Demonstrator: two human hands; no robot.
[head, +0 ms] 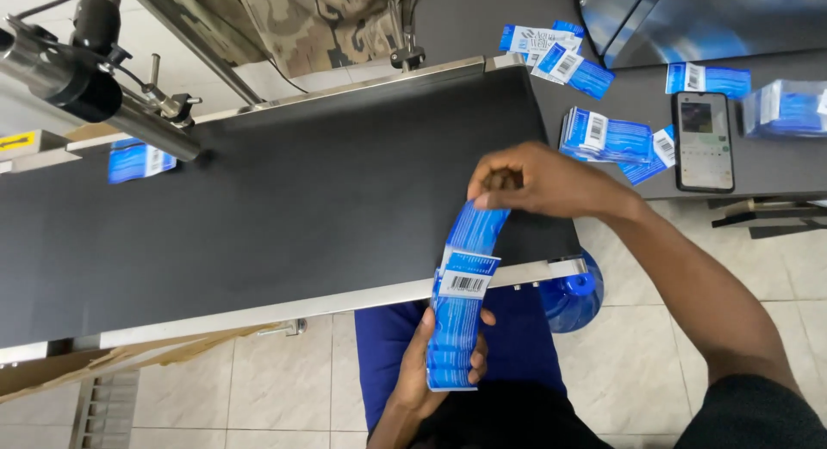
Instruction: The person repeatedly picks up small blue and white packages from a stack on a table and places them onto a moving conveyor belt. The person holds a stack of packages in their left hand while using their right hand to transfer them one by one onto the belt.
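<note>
your left hand [435,363] has its fingers curled shut around the bottom of a stack of blue labels [457,315] over your lap, while your right hand [538,182] pinches the top label's upper end above the black conveyor belt [284,199]. pull too steeply and, i'd judge, several labels could fan out and slip off together.

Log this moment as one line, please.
left hand: holds stack of blue labels | right hand: pinches top label | conveyor belt: one blue label far left
</note>
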